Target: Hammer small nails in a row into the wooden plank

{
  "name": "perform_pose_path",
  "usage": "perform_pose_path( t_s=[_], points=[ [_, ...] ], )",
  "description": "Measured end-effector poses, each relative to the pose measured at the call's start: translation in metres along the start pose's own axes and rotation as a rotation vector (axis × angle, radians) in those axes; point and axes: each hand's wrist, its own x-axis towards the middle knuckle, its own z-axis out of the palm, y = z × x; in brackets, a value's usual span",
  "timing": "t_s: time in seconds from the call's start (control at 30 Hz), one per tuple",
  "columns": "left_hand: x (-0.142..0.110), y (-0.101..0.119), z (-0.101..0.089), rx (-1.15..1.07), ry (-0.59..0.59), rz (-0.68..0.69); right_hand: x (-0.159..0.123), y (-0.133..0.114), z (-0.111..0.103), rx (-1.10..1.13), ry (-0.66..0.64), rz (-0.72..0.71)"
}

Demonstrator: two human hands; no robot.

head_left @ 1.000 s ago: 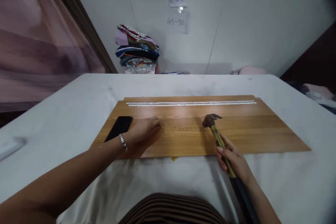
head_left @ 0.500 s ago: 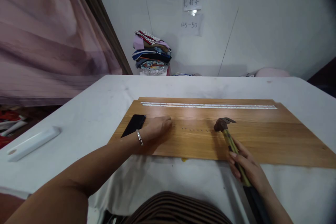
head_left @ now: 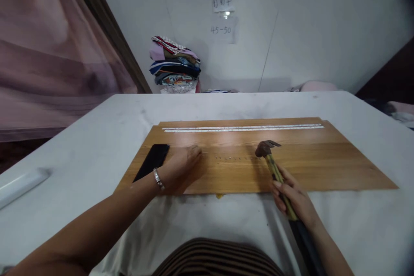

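Note:
My left hand [head_left: 186, 161], with a silver bracelet at its wrist, is closed low over the wooden board [head_left: 323, 164]. A thin nail [head_left: 204, 152] sticks out from its pinched fingertips. To the right of those fingers runs a row of several small nails [head_left: 230, 158] in the board. My right hand [head_left: 293, 198] is wrapped round the handle of a claw hammer [head_left: 270, 155]. Its dark metal head is over the board near the right end of the row, claw pointing right. Whether the head touches the board I cannot tell.
Left of my left hand lies a black phone [head_left: 152, 161] on the board. Two white measuring strips [head_left: 242, 129] run along the board's far side. A white plastic object [head_left: 24, 185] lies on the white table [head_left: 80, 151] at left. Folded clothes [head_left: 176, 64] are stacked behind.
The view has turned slightly right, so the board and both hands appear further left. Both hands keep their grips and have hardly moved over the board.

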Motion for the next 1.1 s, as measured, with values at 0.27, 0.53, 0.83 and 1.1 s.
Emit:
perform_pose_path(
  t_s=[0.27, 0.53, 0.83, 1.1],
  points=[
    [0.001, 0.010, 0.001, -0.099, 0.087, -0.020, 0.003, 0.001, 0.002, 0.020, -0.004, -0.007],
    [0.007, 0.024, 0.000, -0.475, 0.331, -0.091, 0.002, -0.001, 0.005, 0.057, -0.006, -0.036],
    [0.005, 0.054, 0.012, -0.989, 0.182, -0.329, 0.004, -0.001, 0.008, 0.015, -0.054, -0.012],
    [0.014, 0.073, 0.032, -1.025, 0.225, -0.234, 0.004, 0.003, 0.006, 0.028, -0.066, -0.012]
  ],
)
